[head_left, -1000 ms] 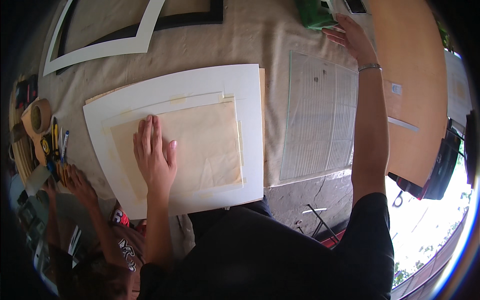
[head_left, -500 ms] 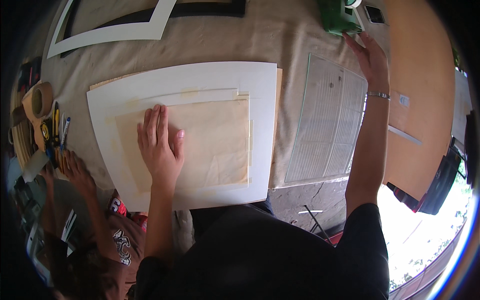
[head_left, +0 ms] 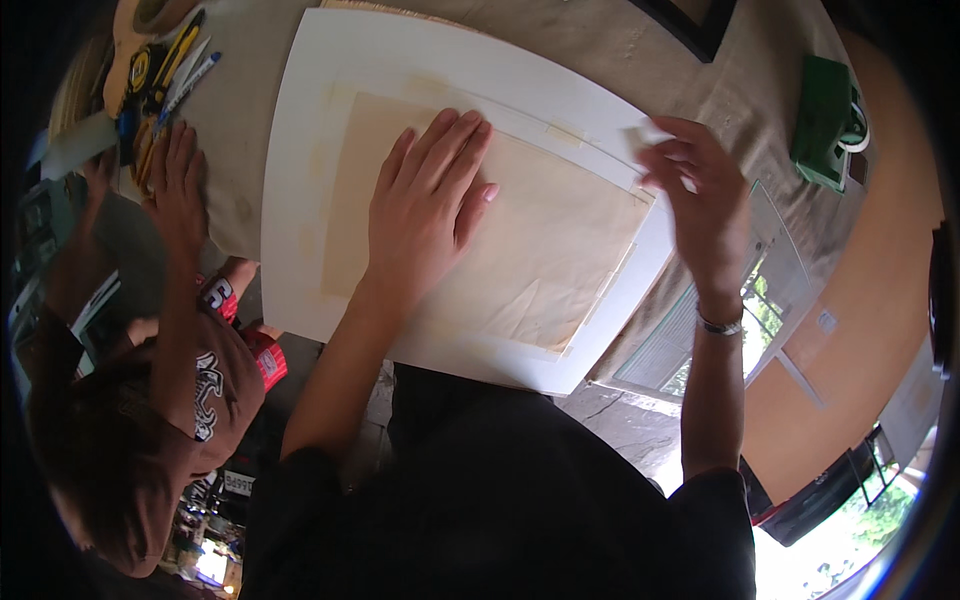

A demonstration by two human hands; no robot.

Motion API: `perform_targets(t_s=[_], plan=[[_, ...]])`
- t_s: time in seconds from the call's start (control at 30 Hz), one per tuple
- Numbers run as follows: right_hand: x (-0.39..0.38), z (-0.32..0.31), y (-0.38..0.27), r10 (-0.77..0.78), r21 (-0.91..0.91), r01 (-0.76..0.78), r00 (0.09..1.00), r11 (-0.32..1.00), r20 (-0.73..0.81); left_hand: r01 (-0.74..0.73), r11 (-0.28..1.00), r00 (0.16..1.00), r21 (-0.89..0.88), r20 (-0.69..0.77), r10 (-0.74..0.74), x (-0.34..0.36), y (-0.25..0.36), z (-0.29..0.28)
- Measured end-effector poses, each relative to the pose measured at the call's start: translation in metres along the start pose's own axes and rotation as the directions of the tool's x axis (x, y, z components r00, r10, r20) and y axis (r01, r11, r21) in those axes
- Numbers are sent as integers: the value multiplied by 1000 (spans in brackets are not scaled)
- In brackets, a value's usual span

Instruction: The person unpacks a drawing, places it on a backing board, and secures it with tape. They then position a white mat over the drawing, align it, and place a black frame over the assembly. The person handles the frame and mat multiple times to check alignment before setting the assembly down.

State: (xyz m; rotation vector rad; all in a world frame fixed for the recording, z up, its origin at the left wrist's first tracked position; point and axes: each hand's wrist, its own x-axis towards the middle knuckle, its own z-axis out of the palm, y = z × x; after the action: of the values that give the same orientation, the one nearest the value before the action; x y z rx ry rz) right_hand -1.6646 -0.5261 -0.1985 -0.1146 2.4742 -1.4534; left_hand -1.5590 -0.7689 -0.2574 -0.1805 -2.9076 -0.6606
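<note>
My left hand (head_left: 425,205) lies flat, fingers extended, on a cream paper sheet (head_left: 550,250) that rests on a large white board (head_left: 315,70), with taped edges around the sheet. My right hand (head_left: 705,200) is over the board's right edge, fingers curled on a small pale piece, apparently tape (head_left: 633,140), partly blurred. A green tape dispenser (head_left: 820,120) with a white roll stands beyond it, at the back right.
Tools (head_left: 165,75) lie at the top left beside a co-worker's hands (head_left: 175,185); that person leans in from the left. A black frame (head_left: 705,30) is at the top. A glass pane (head_left: 785,260) and brown board (head_left: 865,310) are on the right.
My right hand has moved from the green dispenser down-left to the board, now with a small pale piece in its fingers. The view has turned, shifting the scene; my left hand stays on the sheet.
</note>
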Motion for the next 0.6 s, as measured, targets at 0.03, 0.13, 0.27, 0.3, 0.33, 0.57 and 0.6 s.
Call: perform_targets(t_s=[0.03, 0.13, 0.27, 0.3, 0.33, 0.57, 0.6], plan=[[6, 17, -7, -40, -20, 42, 992, 999, 119, 4, 1000, 1000, -1, 5, -4, 1, 0, 0], [28, 50, -21, -72, -137, 126, 936, 982, 344, 10, 1000, 1000, 12, 10, -10, 0, 0, 0], [44, 67, -22, -30, -266, 159, 902, 951, 431, 37, 999, 999, -26, -5, -37, -1, 1, 2], [44, 69, -22, -18, -271, 154, 896, 950, 444, 51, 997, 999, -52, -12, -52, -2, 0, 2], [45, 69, -23, -6, -275, 149, 889, 950, 457, 55, 997, 998, -56, -12, -55, -3, 0, 2], [47, 73, -23, 17, -323, 154, 884, 934, 468, 48, 997, 999, -59, -23, -49, -5, -4, 1], [47, 73, -24, 21, -328, 155, 880, 932, 475, 47, 997, 998, -61, -26, -49, -5, -4, 1]])
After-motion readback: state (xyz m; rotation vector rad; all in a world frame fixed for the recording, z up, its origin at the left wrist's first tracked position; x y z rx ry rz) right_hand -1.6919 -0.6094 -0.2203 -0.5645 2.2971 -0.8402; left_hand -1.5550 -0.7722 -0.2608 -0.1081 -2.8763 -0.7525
